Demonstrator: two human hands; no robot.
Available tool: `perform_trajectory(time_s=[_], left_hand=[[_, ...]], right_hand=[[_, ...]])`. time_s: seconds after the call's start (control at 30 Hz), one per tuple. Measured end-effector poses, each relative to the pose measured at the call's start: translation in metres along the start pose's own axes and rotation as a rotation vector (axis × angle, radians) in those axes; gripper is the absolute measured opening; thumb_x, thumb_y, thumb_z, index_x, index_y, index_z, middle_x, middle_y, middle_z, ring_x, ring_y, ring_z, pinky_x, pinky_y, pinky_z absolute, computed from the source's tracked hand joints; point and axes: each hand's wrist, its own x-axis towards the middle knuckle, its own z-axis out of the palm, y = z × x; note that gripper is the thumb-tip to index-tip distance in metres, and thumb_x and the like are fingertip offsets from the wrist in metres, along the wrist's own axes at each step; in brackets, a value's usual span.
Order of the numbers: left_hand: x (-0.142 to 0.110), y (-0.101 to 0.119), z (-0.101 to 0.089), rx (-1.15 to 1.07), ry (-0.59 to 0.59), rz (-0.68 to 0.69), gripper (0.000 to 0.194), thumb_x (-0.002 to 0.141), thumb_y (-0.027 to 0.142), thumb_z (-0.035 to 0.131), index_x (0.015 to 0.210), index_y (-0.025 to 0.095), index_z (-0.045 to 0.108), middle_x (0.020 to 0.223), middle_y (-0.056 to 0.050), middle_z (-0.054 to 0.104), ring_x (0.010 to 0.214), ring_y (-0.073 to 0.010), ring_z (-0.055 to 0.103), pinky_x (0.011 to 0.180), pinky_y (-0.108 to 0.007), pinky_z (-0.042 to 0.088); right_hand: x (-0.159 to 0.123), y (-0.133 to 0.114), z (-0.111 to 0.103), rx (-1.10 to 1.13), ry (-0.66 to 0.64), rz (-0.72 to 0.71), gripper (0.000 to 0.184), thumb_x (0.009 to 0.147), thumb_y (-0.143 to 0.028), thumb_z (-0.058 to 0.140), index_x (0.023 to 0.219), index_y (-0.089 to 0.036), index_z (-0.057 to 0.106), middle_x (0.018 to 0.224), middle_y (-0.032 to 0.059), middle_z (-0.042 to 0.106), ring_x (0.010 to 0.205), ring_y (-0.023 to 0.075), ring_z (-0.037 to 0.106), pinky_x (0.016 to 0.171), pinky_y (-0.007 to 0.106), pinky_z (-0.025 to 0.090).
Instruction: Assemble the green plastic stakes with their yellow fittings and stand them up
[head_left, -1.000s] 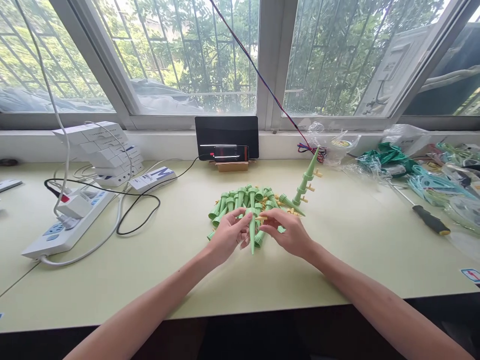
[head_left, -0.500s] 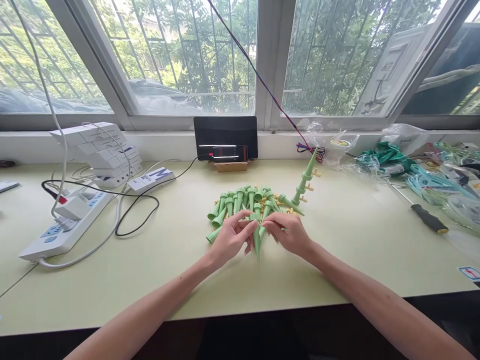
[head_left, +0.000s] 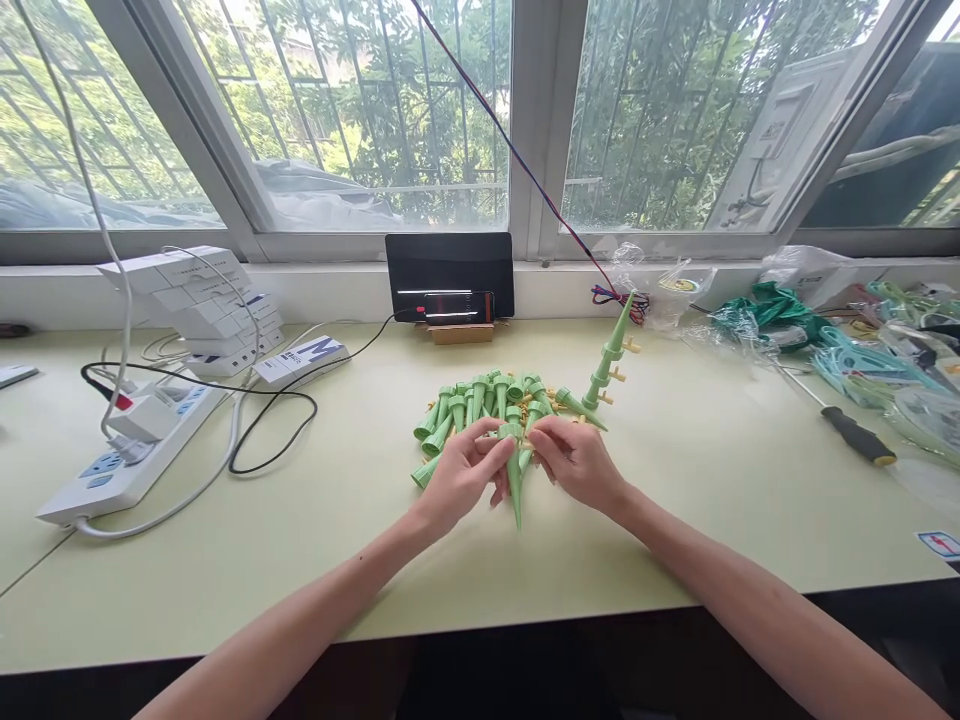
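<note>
My left hand (head_left: 474, 465) grips a green plastic watering spike (head_left: 515, 490), its pointed tip down and toward me, its wide collar at the top. At the spike's right side, the fingers of my right hand (head_left: 577, 460) are pinched together on a small yellow valve, which they mostly cover. Just behind both hands lies a pile of similar green spikes (head_left: 480, 395) with yellow valves among them. To the right of the pile stands a leaning stack of nested spikes (head_left: 604, 370), tip up, with yellow valves sticking out to its right.
A power strip (head_left: 135, 465) with cables and white boxes (head_left: 202, 300) is on the left. A phone (head_left: 459, 308) leans before a dark tablet (head_left: 450, 262) at the back. On the right lie a screwdriver (head_left: 855, 435) and plastic bags (head_left: 772, 318).
My right hand has shifted slightly at the spike's side, its fingertips a little higher and to the right. The left hand keeps its hold. The camera view has moved very slightly.
</note>
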Motion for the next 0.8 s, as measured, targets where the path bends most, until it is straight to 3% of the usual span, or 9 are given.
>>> perform_trajectory(time_s=[0.1,0.17,0.4,0.63,0.8], left_hand=[[0.004,0.001,-0.003,-0.136,0.049,-0.076,0.032,0.084,0.049,0.066,0.094,0.021,0.054,0.053,0.008,0.050,0.040,-0.0075,0.045,0.038,-0.019,0.038],[0.005,0.001,-0.004,-0.201,0.062,-0.124,0.034,0.081,0.050,0.069,0.092,0.021,0.054,0.052,0.008,0.048,0.039,-0.0070,0.044,0.035,-0.017,0.035],[0.003,0.000,-0.004,-0.241,0.027,-0.131,0.032,0.082,0.047,0.070,0.092,0.020,0.054,0.051,0.008,0.047,0.041,-0.0068,0.045,0.035,-0.016,0.036],[0.001,0.000,-0.003,-0.170,0.011,-0.089,0.027,0.087,0.044,0.065,0.091,0.020,0.053,0.050,0.009,0.045,0.042,-0.0071,0.045,0.036,-0.016,0.037],[0.000,-0.002,-0.004,-0.095,0.013,-0.070,0.027,0.089,0.044,0.062,0.094,0.020,0.050,0.049,0.009,0.047,0.040,-0.0066,0.043,0.037,-0.017,0.036]], right_hand=[[0.000,0.002,0.000,0.042,0.011,-0.041,0.025,0.095,-0.039,0.056,0.106,-0.019,0.063,0.072,0.0016,0.065,0.053,0.0116,0.055,0.053,0.025,0.050],[-0.001,0.006,0.000,0.031,-0.001,-0.083,0.025,0.094,-0.036,0.057,0.112,-0.020,0.063,0.077,0.0031,0.067,0.056,0.0126,0.057,0.056,0.027,0.052],[-0.002,0.012,0.000,-0.113,0.012,-0.193,0.018,0.098,-0.026,0.051,0.109,-0.022,0.064,0.064,-0.0004,0.061,0.055,0.0140,0.054,0.057,0.028,0.047],[-0.003,0.013,-0.003,-0.210,-0.011,-0.314,0.018,0.100,-0.025,0.046,0.107,-0.020,0.061,0.071,0.0024,0.062,0.058,0.0139,0.052,0.056,0.026,0.043],[-0.002,0.013,-0.001,-0.202,-0.034,-0.297,0.019,0.101,-0.026,0.044,0.095,-0.018,0.061,0.070,0.0023,0.061,0.060,0.0129,0.050,0.057,0.025,0.040]])
